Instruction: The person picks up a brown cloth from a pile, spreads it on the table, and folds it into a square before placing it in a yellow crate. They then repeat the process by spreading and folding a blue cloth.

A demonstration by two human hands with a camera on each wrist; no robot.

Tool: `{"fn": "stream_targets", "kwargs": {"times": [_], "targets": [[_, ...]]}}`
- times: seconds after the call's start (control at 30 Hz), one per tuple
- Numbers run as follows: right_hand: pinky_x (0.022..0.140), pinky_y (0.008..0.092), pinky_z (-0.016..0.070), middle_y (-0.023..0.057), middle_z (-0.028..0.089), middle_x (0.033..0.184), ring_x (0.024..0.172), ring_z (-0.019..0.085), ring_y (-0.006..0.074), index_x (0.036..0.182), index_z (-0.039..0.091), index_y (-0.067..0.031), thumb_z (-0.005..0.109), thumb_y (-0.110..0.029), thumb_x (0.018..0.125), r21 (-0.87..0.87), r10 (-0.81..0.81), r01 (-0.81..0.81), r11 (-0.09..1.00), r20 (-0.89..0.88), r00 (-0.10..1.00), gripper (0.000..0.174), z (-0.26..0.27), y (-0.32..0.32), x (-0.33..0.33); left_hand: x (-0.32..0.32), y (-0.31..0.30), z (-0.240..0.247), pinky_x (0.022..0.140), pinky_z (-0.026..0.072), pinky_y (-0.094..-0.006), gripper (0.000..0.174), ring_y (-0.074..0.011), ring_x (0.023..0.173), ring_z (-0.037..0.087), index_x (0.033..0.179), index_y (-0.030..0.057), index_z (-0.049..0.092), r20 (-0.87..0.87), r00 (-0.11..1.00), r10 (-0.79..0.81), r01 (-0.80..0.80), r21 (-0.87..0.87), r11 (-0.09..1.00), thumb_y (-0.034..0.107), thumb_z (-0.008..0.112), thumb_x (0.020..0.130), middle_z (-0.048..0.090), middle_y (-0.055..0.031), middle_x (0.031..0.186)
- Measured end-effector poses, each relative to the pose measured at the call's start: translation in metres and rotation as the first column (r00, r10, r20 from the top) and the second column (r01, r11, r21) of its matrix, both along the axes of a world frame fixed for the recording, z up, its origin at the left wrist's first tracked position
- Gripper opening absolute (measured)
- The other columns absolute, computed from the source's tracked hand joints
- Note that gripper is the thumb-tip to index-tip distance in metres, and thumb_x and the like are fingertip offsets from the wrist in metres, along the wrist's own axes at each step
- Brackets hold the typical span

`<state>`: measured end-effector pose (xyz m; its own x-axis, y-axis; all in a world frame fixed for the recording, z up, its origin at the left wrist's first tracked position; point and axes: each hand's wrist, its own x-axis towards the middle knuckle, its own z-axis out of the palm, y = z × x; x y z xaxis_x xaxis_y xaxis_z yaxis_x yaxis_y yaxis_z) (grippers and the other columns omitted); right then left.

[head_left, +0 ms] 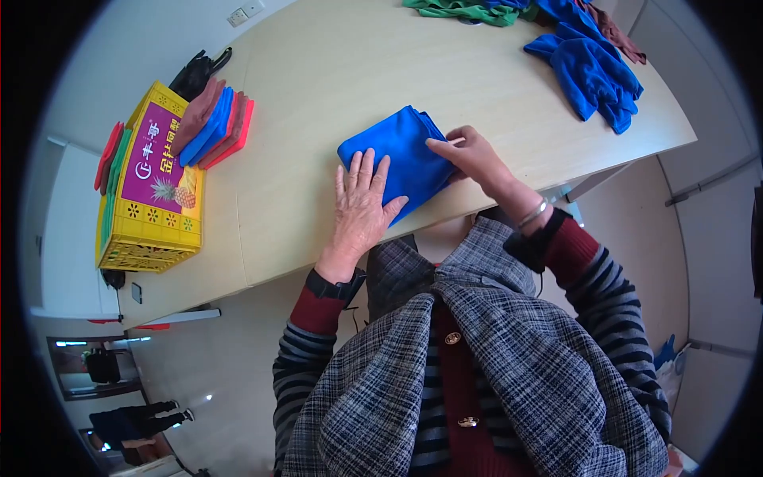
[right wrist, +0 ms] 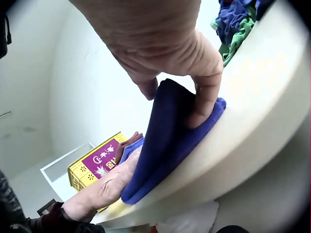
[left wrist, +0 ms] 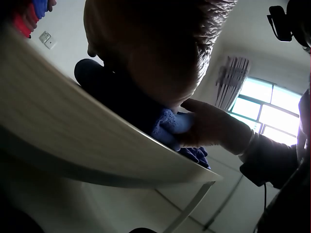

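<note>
A folded blue cloth (head_left: 404,159) lies near the table's front edge. The left hand (head_left: 362,203) rests flat on its left part with fingers spread. At the cloth's right side, the right hand (head_left: 477,159) pinches the edge with thumb and fingers. In the right wrist view the folded cloth (right wrist: 163,141) has its layers parted, and fingers of the right hand (right wrist: 165,53) reach in between them. The left wrist view is dark; the left hand (left wrist: 150,48) covers much of the cloth there.
A yellow crate (head_left: 151,230) stands at the left, with folded brown, blue and red cloths (head_left: 214,127) against its side. Loose blue cloths (head_left: 588,75) and a green cloth (head_left: 465,9) lie at the far right and back. A phone (head_left: 137,293) lies at the left edge.
</note>
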<state>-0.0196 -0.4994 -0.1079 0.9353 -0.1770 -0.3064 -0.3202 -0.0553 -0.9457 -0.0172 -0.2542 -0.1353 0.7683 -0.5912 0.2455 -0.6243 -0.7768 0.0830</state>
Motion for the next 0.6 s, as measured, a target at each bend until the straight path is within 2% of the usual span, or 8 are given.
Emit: {"fn": "stream_targets", "kwargs": {"times": [0.1, 0.13, 0.23, 0.37, 0.4, 0.5, 0.53, 0.6], "targets": [[0.085, 0.0367, 0.0567, 0.0178, 0.07, 0.105, 0.09, 0.07, 0.028, 0.129, 0.055, 0.0043, 0.076, -0.04, 0.084, -0.484, 0.148, -0.079, 0.871, 0.105, 0.983, 0.066, -0.022, 0.0, 0.038, 0.0, 0.001, -0.002, 0.122, 0.0129, -0.0576, 0.074, -0.0381, 0.151, 0.021, 0.154, 0.0057, 0.035, 0.007, 1.0, 0.0, 0.0, 0.008, 1.0, 0.05, 0.053, 0.098, 0.027, -0.0202, 0.161], [0.085, 0.0367, 0.0567, 0.0178, 0.07, 0.105, 0.09, 0.07, 0.028, 0.129, 0.055, 0.0043, 0.076, -0.04, 0.084, -0.485, 0.148, -0.079, 0.871, 0.106, 0.983, 0.066, -0.025, 0.002, 0.045, 0.0, 0.0, -0.002, 0.122, 0.0129, -0.0577, 0.074, -0.0382, 0.151, 0.021, 0.154, 0.0056, 0.035, 0.009, 1.0, -0.002, 0.002, 0.009, 1.0, 0.05, 0.054, 0.098, 0.027, -0.0204, 0.161], [0.084, 0.0373, 0.0565, 0.0201, 0.071, 0.101, 0.089, 0.071, 0.0317, 0.129, 0.058, 0.0003, 0.072, -0.028, 0.085, -0.691, 0.276, -0.052, 0.721, 0.218, 0.936, 0.054, -0.023, 0.009, 0.058, 0.0, -0.001, -0.002, 0.122, 0.013, -0.0577, 0.075, -0.0382, 0.151, 0.021, 0.154, 0.0056, 0.034, 0.022, 1.0, 0.016, -0.016, 0.002, 1.0, 0.051, 0.054, 0.098, 0.027, -0.0206, 0.161], [0.083, 0.0418, 0.056, 0.0194, 0.071, 0.095, 0.09, 0.069, 0.0345, 0.122, 0.062, -0.0034, 0.067, -0.019, 0.086, -0.569, 0.23, 0.069, 0.82, 0.437, 0.869, 0.039, -0.013, 0.015, 0.055, -0.002, -0.003, -0.002, 0.122, 0.0131, -0.0577, 0.076, -0.0384, 0.15, 0.021, 0.155, 0.0058, 0.033, 0.004, 0.998, 0.07, -0.07, -0.021, 0.997, 0.052, 0.054, 0.098, 0.027, -0.0207, 0.161], [0.083, 0.0418, 0.056, 0.0194, 0.071, 0.095, 0.09, 0.069, 0.0345, 0.122, 0.062, -0.0034, 0.067, -0.019, 0.086, -0.57, 0.234, 0.063, 0.819, 0.433, 0.871, 0.039, -0.022, 0.014, 0.054, -0.005, -0.003, -0.002, 0.122, 0.0131, -0.0577, 0.076, -0.0385, 0.15, 0.021, 0.155, 0.0059, 0.033, -0.01, 0.996, 0.089, -0.089, -0.025, 0.996, 0.052, 0.053, 0.098, 0.027, -0.0207, 0.161], [0.081, 0.0454, 0.0552, 0.0178, 0.07, 0.101, 0.09, 0.069, 0.0362, 0.116, 0.062, -0.0039, 0.064, -0.014, 0.089, -0.77, 0.273, 0.168, 0.615, 0.408, 0.871, 0.029, -0.04, 0.008, 0.053, -0.003, -0.003, -0.001, 0.122, 0.0138, -0.0574, 0.076, -0.0379, 0.15, 0.022, 0.155, 0.0052, 0.033, -0.01, 0.996, 0.086, -0.086, 0.009, 0.996, 0.053, 0.052, 0.098, 0.027, -0.0207, 0.161], [0.081, 0.0454, 0.0552, 0.0178, 0.07, 0.101, 0.09, 0.069, 0.0362, 0.116, 0.062, -0.0039, 0.064, -0.014, 0.089, -0.773, 0.279, 0.166, 0.613, 0.407, 0.87, 0.029, -0.044, 0.006, 0.055, -0.003, -0.003, -0.001, 0.122, 0.0141, -0.0572, 0.076, -0.0376, 0.15, 0.022, 0.154, 0.0049, 0.033, -0.014, 0.996, 0.09, -0.089, 0.024, 0.996, 0.053, 0.052, 0.098, 0.028, -0.0207, 0.161], [0.081, 0.0448, 0.0548, 0.0174, 0.068, 0.108, 0.093, 0.068, 0.0362, 0.113, 0.062, -0.004, 0.064, -0.015, 0.09, -0.855, 0.302, 0.145, 0.498, 0.327, 0.896, 0.026, -0.033, 0.007, 0.051, 0.002, 0.002, 0.003, 0.122, 0.0145, -0.0566, 0.076, -0.0372, 0.15, 0.022, 0.155, 0.0049, 0.033, -0.03, 0.996, 0.079, -0.079, 0.008, 0.997, 0.053, 0.051, 0.098, 0.028, -0.0205, 0.161]]}}
